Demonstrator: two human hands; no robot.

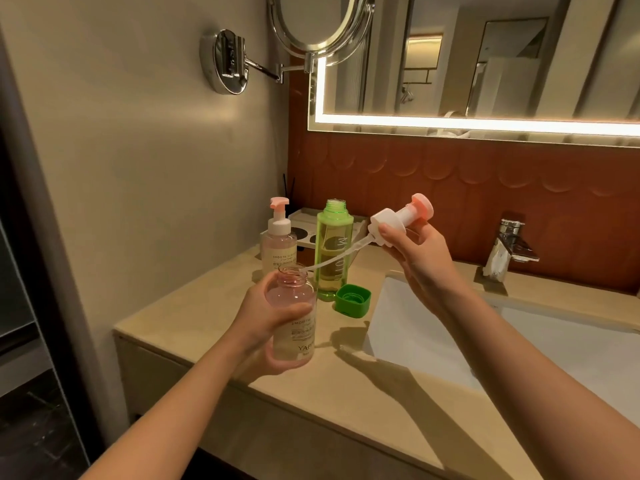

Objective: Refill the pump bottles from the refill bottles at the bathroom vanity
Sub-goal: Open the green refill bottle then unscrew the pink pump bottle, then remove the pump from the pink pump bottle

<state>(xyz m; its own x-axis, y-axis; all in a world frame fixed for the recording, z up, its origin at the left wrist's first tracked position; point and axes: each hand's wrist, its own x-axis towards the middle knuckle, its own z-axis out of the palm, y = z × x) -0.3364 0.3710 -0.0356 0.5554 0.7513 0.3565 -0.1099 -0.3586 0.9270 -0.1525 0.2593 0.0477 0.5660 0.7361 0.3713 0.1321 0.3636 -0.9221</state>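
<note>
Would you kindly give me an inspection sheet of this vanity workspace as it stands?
Surface: beige vanity top, sink set in at right.
Job's things: open pink bottle; pump head, its tube tip at that bottle's mouth; capped pink pump bottle; uncapped green bottle; green cap beside it.
Clutter: white tray behind bottles.
Hands: left hand holds the open bottle; right hand holds the pump head.
Cables: nothing seen.
Surroundings: faucet, lit mirror, swing-arm mirror.
</note>
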